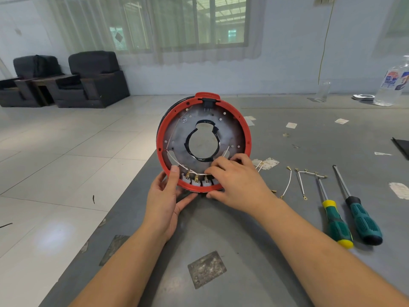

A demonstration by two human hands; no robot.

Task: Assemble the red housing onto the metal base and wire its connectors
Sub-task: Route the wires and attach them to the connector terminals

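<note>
Red round plastic housing (pixel 203 140) already sits on its metal base plate (pixel 177 138), propped upright on the grey table (pixel 232 229). Left hand (pixel 164 196) grips the rim; right hand (pixel 238 182) pinches white wire (pixel 177 161) at the brass connectors (pixel 197 178), so we're wiring. Next push needs care.

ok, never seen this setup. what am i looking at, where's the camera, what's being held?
There is no robot here, just a person working bare-handed. The single picture comes from a camera on their head, looking forward and down over a grey table.

The left hand grips the lower rim of a round red housing, propped on edge, with a metal base plate inside it. The right hand has its fingers at the brass connectors and thin white wires along the bottom.

To the right lie spare wires, two green-handled screwdrivers, and farther back a clear bottle.
</note>
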